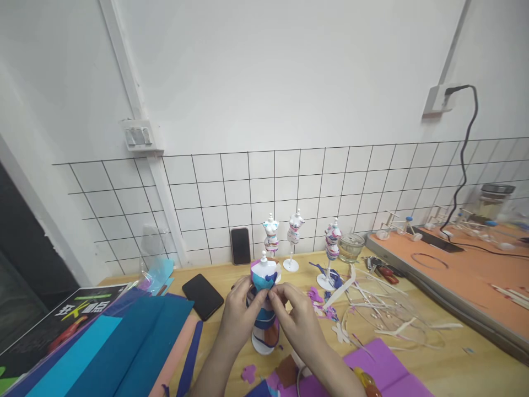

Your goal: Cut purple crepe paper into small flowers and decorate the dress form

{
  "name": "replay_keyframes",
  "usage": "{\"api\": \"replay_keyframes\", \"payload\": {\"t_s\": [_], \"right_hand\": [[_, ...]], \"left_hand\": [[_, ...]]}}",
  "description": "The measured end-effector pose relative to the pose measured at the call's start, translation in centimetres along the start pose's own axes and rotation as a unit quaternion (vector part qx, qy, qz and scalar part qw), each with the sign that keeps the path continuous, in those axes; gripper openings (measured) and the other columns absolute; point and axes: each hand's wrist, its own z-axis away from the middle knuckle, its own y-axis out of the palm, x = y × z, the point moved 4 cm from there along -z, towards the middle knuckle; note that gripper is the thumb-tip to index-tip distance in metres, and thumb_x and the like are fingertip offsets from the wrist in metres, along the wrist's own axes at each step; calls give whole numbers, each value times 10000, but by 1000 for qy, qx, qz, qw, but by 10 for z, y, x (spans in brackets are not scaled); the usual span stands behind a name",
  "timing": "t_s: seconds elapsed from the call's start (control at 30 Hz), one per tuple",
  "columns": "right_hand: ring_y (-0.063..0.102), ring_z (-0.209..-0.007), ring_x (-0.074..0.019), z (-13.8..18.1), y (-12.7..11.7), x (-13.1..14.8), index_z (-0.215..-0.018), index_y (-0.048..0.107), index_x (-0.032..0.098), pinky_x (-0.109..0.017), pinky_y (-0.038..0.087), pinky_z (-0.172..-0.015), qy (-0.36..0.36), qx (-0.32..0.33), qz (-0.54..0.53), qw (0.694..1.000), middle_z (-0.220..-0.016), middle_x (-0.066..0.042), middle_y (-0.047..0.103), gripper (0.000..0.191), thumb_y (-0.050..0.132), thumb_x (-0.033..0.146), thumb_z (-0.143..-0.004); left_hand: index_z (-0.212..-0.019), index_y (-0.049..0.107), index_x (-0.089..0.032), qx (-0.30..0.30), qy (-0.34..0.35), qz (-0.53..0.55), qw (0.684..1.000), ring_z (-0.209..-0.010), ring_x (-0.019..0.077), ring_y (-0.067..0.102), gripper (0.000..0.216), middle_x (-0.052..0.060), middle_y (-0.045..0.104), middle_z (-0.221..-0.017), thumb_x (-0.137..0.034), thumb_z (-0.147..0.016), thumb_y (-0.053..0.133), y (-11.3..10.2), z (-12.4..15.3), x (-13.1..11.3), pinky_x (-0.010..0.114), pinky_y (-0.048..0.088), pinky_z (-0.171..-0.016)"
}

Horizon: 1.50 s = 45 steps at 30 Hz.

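A small white mannequin [264,271] on a round white base stands on the wooden table, wrapped in blue, purple and brown foam pieces. My left hand [239,309] grips its left side, fingers closed on the wrap. My right hand [295,311] pinches the blue strip at the mannequin's waist from the right. Both thumbs meet at the front of the figure.
Three more dressed mannequins [293,229] stand behind, near a glass jar [350,246]. Two phones, one flat [202,296] and one leaning on the tiled wall [240,246]. Blue foam sheets [136,342] lie left, a purple sheet [376,369] and white paper scraps [384,314] right, an orange board [463,275] far right.
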Motion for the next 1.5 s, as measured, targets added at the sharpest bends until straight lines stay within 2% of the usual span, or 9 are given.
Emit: {"api": "replay_keyframes", "payload": {"t_s": [0.23,0.47,0.77,0.97,1.3,1.5], "right_hand": [[563,-663,-193,-1,1,-1,-746,581,191,-281,404,-627,-2,3,-18,1000,-682,-24,611,223,456,247,-922],[574,-644,-184,-2,1,-4,-714,566,192,-268,418,-607,6,-1,-31,1000,-663,-19,606,226,477,257,-911],[558,-619,-192,-1,2,-6,-696,553,186,-286,410,-593,23,-8,-29,999,-646,-28,589,226,478,271,-892],[555,-612,-193,-3,0,-7,-692,556,183,-292,419,-590,32,-15,-39,999,-644,-30,589,233,478,280,-889],[559,-619,-177,-2,0,-6,-703,575,178,-276,437,-600,40,-4,-76,996,-651,-19,597,254,477,302,-902],[540,-610,-162,-5,0,-1,-694,527,177,-256,440,-569,58,19,-89,994,-636,-12,565,315,390,326,-936]], "left_hand": [[-946,657,-180,-9,7,-12,1000,-922,249,584,178,62,659,-935,-289,-828,580,-1,0,5,332,415,-838],[-1126,585,-200,22,-9,71,997,-1048,229,575,284,65,642,-1112,-300,-863,546,5,-1,7,309,437,-896],[-1160,559,-196,50,-19,130,990,-1087,240,565,310,88,621,-1177,-315,-874,549,8,-2,9,341,432,-936],[-1159,583,-187,66,-16,132,989,-1059,238,570,316,93,630,-1156,-322,-876,542,8,-1,7,365,425,-953],[-1089,627,-182,44,-16,105,993,-1079,242,565,270,81,647,-1110,-279,-840,587,6,-2,8,351,420,-954],[-1101,621,-180,36,-19,94,995,-1099,237,560,282,72,646,-1140,-258,-832,586,3,-2,7,334,411,-961]]}}
